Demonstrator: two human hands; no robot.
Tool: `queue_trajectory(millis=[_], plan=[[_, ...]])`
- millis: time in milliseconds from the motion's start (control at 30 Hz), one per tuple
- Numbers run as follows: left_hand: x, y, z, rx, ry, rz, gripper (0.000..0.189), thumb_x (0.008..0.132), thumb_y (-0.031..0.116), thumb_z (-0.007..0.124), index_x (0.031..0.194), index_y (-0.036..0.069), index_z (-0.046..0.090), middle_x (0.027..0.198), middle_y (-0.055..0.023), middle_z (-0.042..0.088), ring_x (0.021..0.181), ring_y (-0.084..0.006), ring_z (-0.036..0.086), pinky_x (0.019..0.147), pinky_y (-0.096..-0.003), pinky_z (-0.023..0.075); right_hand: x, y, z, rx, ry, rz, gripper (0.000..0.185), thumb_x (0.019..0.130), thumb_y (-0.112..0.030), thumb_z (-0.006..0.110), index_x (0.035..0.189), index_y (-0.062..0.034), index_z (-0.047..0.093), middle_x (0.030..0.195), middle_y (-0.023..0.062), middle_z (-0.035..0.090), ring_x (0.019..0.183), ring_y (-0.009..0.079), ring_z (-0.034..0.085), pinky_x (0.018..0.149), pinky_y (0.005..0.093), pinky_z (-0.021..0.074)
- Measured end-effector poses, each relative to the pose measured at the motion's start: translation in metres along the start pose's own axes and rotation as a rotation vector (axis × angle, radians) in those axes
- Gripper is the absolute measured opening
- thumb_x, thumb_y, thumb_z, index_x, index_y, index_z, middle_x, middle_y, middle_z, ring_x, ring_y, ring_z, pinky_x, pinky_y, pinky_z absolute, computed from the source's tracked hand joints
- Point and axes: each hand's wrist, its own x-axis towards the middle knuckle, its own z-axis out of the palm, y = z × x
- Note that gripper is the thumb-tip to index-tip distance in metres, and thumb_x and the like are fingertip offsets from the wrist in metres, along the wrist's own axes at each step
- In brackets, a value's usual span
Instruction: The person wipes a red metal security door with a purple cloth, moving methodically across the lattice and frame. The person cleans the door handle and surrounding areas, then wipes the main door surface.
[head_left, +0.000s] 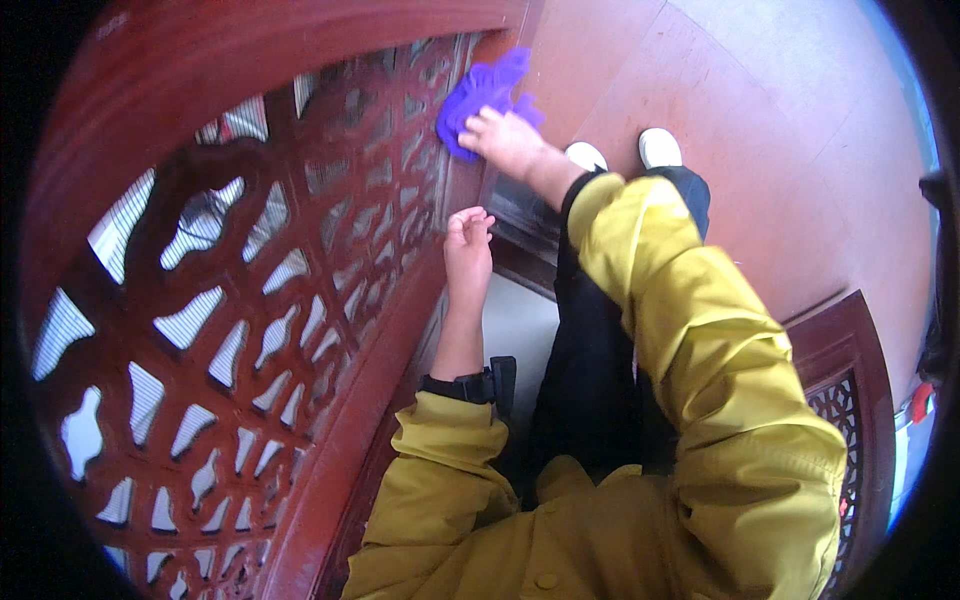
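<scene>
A crumpled purple cloth (480, 94) lies under the fingers of my right hand (506, 139), pressed to the red-brown wooden frame (461, 180) at the edge of a carved lattice panel (330, 232). My right arm reaches across in front of my body. Lower down, my left hand (469, 232) is raised beside the same frame with its fingers loosely curled and nothing in them. Whether its fingertips touch the wood cannot be made out. A black band (461, 388) circles my left wrist.
My white shoes (661, 148) are on the reddish floor (757, 150). A dark recess (521, 206) and a pale surface (517, 311) lie between the lattice and my legs. Another lattice-work wooden panel (840, 337) stands at the right. Light shows through the lattice openings.
</scene>
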Motion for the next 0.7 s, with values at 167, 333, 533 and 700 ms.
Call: queue_trajectory(millis=[167,333,533,700], plan=[[-0.025,-0.039,-0.009,0.046,0.046,-0.051,0.027,0.098,0.022,0.048,0.114,0.001,0.053,0.116,-0.0110,0.059,0.104,-0.0187,0.061,0.082,-0.0300,0.0479,0.007,0.028,-0.022,-0.151,0.322,0.211,0.030,0.084,-0.016,0.050,0.113,-0.0198,0.058,0.116,0.0030,0.053,0.111,0.0240,0.049,0.084,0.0380,0.0475],[-0.004,-0.083,-0.003,0.001,0.125,-0.018,0.025,0.098,0.020,0.050,0.108,-0.003,0.053,0.104,-0.0135,0.062,0.095,-0.0213,0.064,0.084,-0.0326,0.0489,0.005,0.007,-0.001,-0.106,0.418,0.266,0.027,0.083,-0.016,0.050,0.108,-0.0193,0.059,0.113,0.0038,0.054,0.109,0.0246,0.049,0.079,0.0402,0.0484],[0.001,-0.129,-0.004,-0.013,0.174,0.019,0.024,0.098,0.019,0.050,0.107,-0.003,0.053,0.100,-0.0135,0.064,0.092,-0.0217,0.065,0.083,-0.0325,0.0489,-0.016,-0.052,0.059,-0.019,0.281,0.049,0.027,0.082,-0.017,0.052,0.106,-0.0205,0.062,0.107,0.0010,0.054,0.108,0.0220,0.049,0.080,0.0375,0.0476],[-0.003,-0.142,-0.007,0.005,0.150,-0.011,0.023,0.098,0.018,0.050,0.108,-0.002,0.053,0.100,-0.0129,0.064,0.093,-0.0208,0.065,0.083,-0.0313,0.0488,-0.023,-0.034,0.047,-0.085,0.077,-0.157,0.025,0.082,-0.018,0.052,0.104,-0.0207,0.062,0.107,-0.0006,0.056,0.107,0.0203,0.050,0.080,0.0382,0.0472]])
